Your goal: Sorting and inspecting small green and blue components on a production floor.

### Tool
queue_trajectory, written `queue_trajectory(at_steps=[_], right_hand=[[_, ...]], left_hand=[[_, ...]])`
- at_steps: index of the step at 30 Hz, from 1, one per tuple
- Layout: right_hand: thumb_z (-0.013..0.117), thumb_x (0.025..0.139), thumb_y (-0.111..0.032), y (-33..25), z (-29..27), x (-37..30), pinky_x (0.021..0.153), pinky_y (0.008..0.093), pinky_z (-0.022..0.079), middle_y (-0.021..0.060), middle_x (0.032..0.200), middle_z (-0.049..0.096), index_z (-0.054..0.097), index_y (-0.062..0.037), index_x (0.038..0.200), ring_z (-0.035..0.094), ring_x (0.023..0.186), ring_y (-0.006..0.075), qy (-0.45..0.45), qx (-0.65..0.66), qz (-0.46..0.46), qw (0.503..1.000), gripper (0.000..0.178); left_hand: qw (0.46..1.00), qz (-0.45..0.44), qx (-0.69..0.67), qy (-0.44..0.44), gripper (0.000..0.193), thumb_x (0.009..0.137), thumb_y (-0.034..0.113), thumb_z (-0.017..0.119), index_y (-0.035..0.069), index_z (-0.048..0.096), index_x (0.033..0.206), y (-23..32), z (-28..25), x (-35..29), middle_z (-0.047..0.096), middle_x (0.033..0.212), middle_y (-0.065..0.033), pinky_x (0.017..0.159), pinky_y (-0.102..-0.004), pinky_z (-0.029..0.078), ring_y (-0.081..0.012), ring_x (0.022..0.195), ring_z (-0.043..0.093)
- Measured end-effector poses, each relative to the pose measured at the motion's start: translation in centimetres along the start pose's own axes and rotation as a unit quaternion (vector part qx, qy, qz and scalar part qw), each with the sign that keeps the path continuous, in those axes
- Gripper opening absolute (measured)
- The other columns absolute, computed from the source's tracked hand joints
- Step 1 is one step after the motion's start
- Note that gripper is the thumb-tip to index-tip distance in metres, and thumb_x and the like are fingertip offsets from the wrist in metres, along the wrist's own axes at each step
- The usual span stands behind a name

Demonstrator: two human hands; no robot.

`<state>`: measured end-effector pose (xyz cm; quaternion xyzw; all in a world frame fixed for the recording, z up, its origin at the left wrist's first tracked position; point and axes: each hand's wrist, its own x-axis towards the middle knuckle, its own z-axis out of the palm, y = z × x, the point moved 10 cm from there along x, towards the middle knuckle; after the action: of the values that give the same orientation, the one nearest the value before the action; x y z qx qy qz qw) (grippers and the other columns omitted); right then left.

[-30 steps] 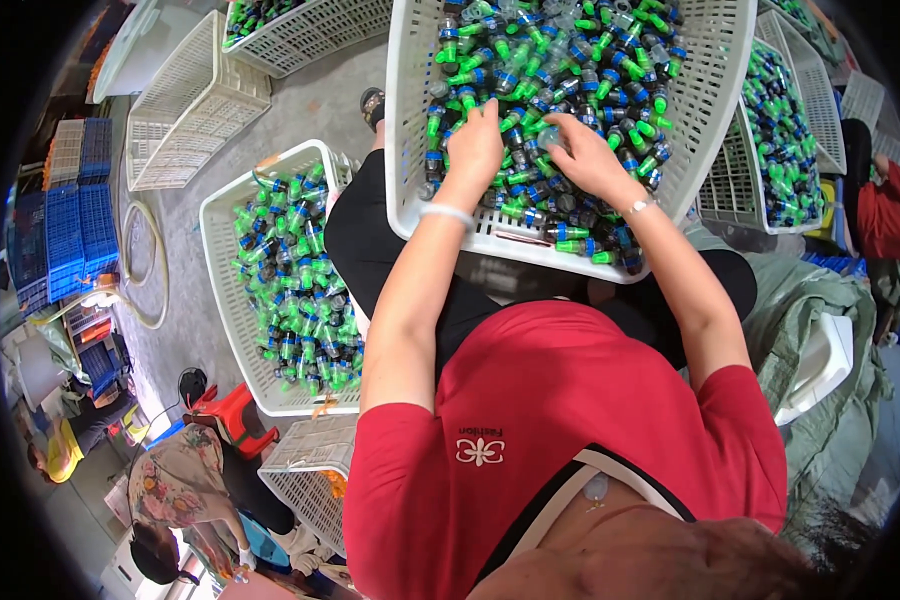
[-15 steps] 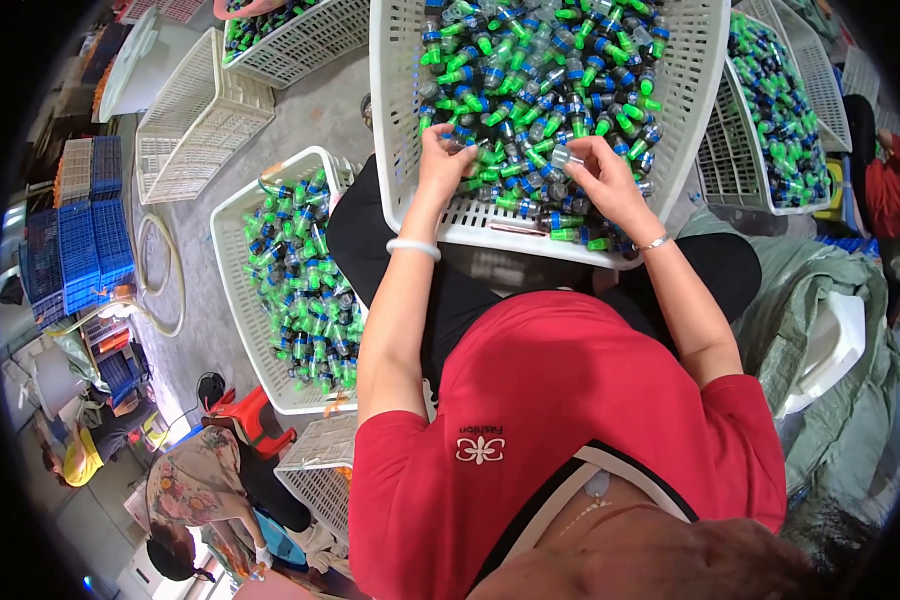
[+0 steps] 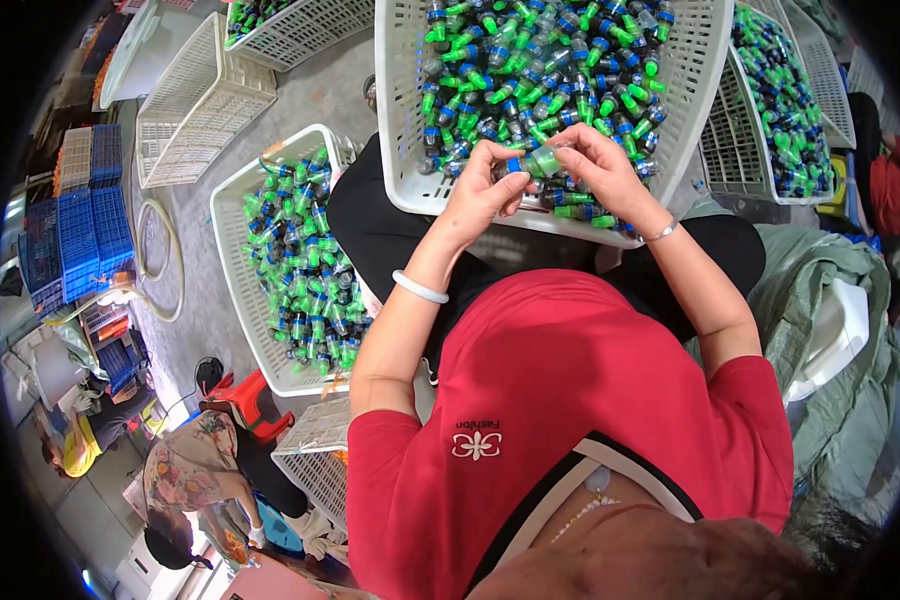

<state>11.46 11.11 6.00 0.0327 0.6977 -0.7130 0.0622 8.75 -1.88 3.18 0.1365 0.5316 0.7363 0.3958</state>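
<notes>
In front of me is a large white slotted basket (image 3: 398, 130), heaped with small plastic pieces (image 3: 530, 75) that have green tips, blue rings and dark bodies. My left hand (image 3: 485, 195) pinches one such green-tipped piece (image 3: 515, 166) by its blue-ringed end, above the basket's near side. My right hand (image 3: 610, 180) has its thumb and fingers closed on a clear plastic cap (image 3: 547, 158). The cap is at the green end of that piece, and the two meet between my hands. Fingers partly cover both, so how far the cap sits over the tip is hidden.
To the left stands a second white basket (image 3: 227, 215) of the same pieces; another filled basket (image 3: 738, 110) stands at right. White crates (image 3: 185, 110), a coiled hose (image 3: 175, 250) and blue crates (image 3: 95, 230) lie farther left. A person (image 3: 195, 470) bends over at lower left.
My left hand has come up from the pile with a green-tipped piece and moved right. My right hand has brought the clear cap left to it; the hands are now together.
</notes>
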Motion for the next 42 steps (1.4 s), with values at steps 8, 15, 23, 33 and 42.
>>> queue_trajectory(at_steps=[8,15,23,33,42], right_hand=[[0.058,0.094,-0.019,-1.9,1.4,-1.1,0.065,0.0189,0.041,-0.001,0.086,0.057,0.055,-0.0039,0.106,0.051,0.076,0.0035,0.027,0.049,-0.024,0.998,0.02],[0.062,0.091,-0.021,-0.2,1.7,-1.0,0.061,0.024,0.045,0.0006,0.082,0.057,0.054,-0.0052,0.106,0.056,0.072,0.0096,-0.049,0.02,0.056,0.997,0.023],[0.068,0.084,-0.023,-8.6,5.1,-2.9,0.062,0.0344,0.05,0.0107,0.08,0.061,0.054,-0.0046,0.11,0.061,0.071,0.0299,-0.072,-0.399,-0.325,0.854,0.035],[0.069,0.083,-0.03,-1.5,5.6,0.5,0.07,0.0382,0.051,0.0126,0.099,0.062,0.054,-0.0032,0.113,0.063,0.086,0.0295,-0.128,-0.231,-0.009,0.964,0.043],[0.062,0.084,-0.019,0.5,-3.0,17.1,0.094,0.0429,0.043,0.0125,0.128,0.049,0.047,-0.0076,0.13,0.046,0.117,0.0326,0.084,-0.625,-0.12,0.767,0.05]], left_hand=[[0.991,0.036,-0.124,0.037,0.028,0.092,0.015,0.061,0.008,0.044,0.113,-0.5,1.4,-0.7,0.059,0.084,-0.0094,0.05,-0.0219,0.037,-0.0088,0.058,0.047],[0.897,0.302,0.305,0.108,0.029,0.093,0.019,0.061,0.009,0.045,0.114,4.6,2.4,-2.8,0.057,0.082,-0.0065,0.05,-0.0218,0.036,-0.0081,0.056,0.045],[0.99,-0.037,-0.133,-0.037,0.027,0.095,0.015,0.056,0.008,0.041,0.116,-1.0,1.6,-2.6,0.055,0.082,-0.0062,0.049,-0.0201,0.034,-0.0064,0.057,0.042],[0.996,0.061,-0.066,0.02,0.03,0.093,0.011,0.057,0.008,0.042,0.119,-0.3,-0.8,-4.3,0.052,0.086,-0.0031,0.059,-0.0215,0.041,-0.0079,0.068,0.048],[0.603,0.117,0.599,0.514,0.031,0.081,0.006,0.065,0.002,0.057,0.111,7.8,-17.4,-18.3,0.056,0.107,-0.0157,0.085,-0.0372,0.045,-0.0272,0.093,0.056]])
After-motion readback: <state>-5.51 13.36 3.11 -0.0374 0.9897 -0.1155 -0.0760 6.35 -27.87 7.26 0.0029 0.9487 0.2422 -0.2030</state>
